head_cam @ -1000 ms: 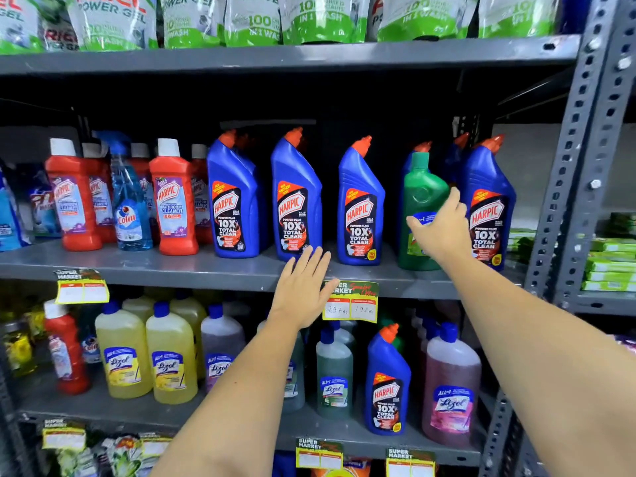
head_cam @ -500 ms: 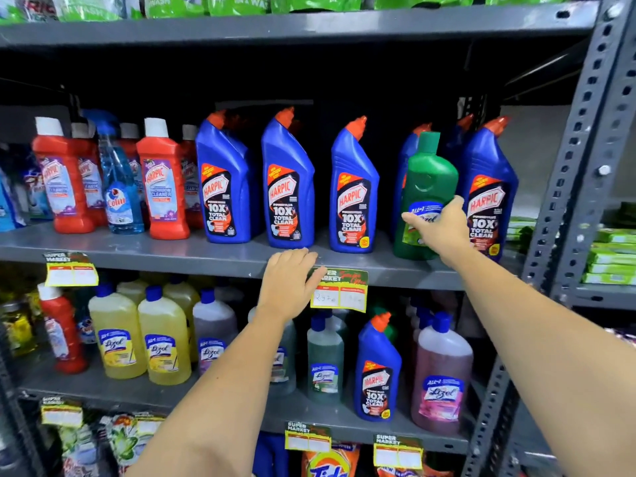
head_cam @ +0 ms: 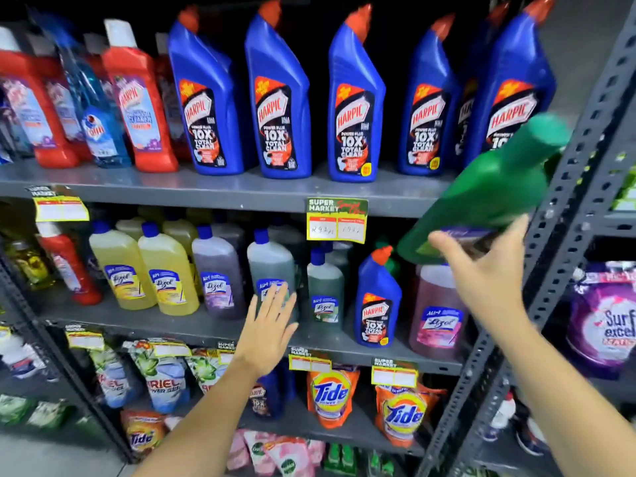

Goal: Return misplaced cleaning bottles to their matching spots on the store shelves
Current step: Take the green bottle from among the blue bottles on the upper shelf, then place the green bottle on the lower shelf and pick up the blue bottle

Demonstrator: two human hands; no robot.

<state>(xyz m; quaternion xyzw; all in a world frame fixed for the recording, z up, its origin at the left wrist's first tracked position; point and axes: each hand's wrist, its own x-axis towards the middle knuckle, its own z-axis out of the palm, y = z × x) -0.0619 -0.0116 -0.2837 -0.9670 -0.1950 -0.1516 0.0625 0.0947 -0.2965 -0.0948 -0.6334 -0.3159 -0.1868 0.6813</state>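
My right hand (head_cam: 485, 270) grips a green bottle (head_cam: 488, 197) by its base, tilted with the cap up and to the right, off the shelf and in front of the grey upright. My left hand (head_cam: 268, 325) is open with fingers spread, in front of a grey-green Lizol bottle (head_cam: 270, 266) on the middle shelf (head_cam: 179, 327). A row of blue Harpic bottles (head_cam: 275, 98) stands on the upper shelf (head_cam: 220, 191). One blue Harpic bottle (head_cam: 377, 301) stands among the Lizol bottles below, beside a pink Lizol bottle (head_cam: 437, 311).
Red Harpic bottles (head_cam: 141, 105) and a blue Colin spray (head_cam: 96, 125) stand upper left. Yellow Lizol bottles (head_cam: 148, 266) fill the middle shelf's left. Tide pouches (head_cam: 330, 394) and Ariel pouches (head_cam: 165, 376) sit lower. A perforated grey upright (head_cam: 564, 215) rises at the right; a price tag (head_cam: 336, 219) hangs mid-shelf.
My right hand has lifted the green bottle off the upper shelf and brought it down and outward, tilted. My left hand dropped from the upper shelf edge to the middle shelf. The view tilted down.
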